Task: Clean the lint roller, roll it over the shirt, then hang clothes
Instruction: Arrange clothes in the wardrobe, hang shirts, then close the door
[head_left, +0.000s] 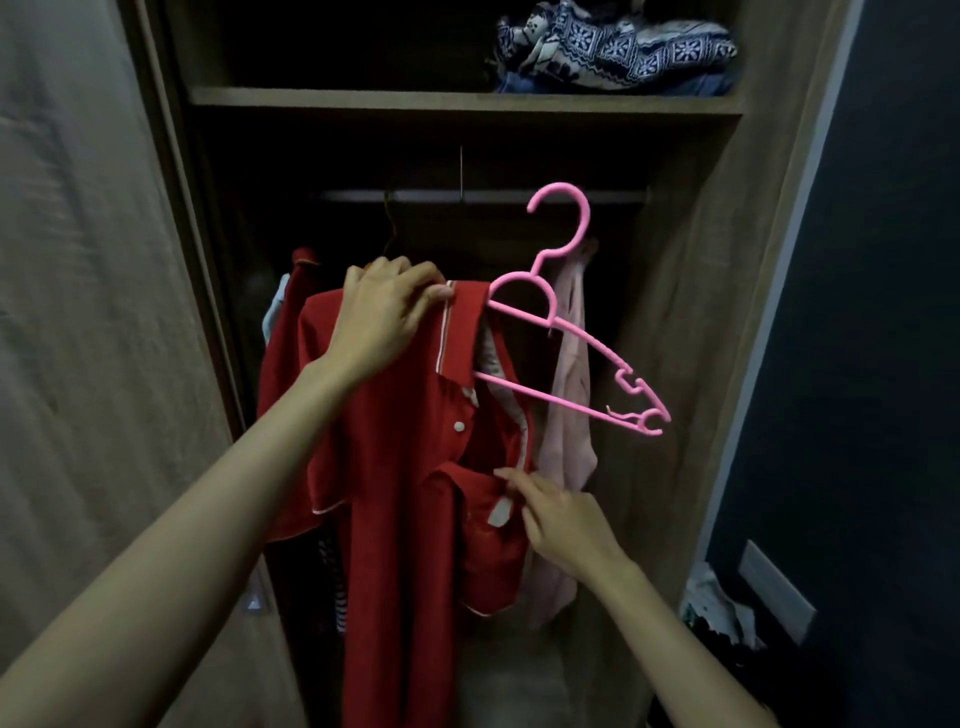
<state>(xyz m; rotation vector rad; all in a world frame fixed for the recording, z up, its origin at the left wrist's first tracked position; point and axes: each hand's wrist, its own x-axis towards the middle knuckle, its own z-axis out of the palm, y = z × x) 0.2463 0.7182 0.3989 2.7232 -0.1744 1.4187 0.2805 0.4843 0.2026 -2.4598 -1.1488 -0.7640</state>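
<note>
Pink hanger (550, 398): its nine-o'clock arm vanishes under the red shirt's (395, 467) collar. Left hand (387, 317) clamps that collar, thumb out of sight behind the cloth. Right hand (561, 519), down at five o'clock, has its fingertips on the shirt front, pinching or just touching, can't call it. A striped garment (332, 571) shows only a sliver behind the shirt. Patterned fabric (613, 47) at one o'clock is cropped by the top edge. Heap (722, 613) at four o'clock is too murky to name.

Shirt (395, 441): red, white piping, white buttons. Hanger (566, 353): bright pink. Garment (569, 415) at its 3 o'clock: pale pink. Folded cloth (613, 47), 1 o'clock: navy-and-white geometric print. Wardrobe (675, 312): brown wood grain.
</note>
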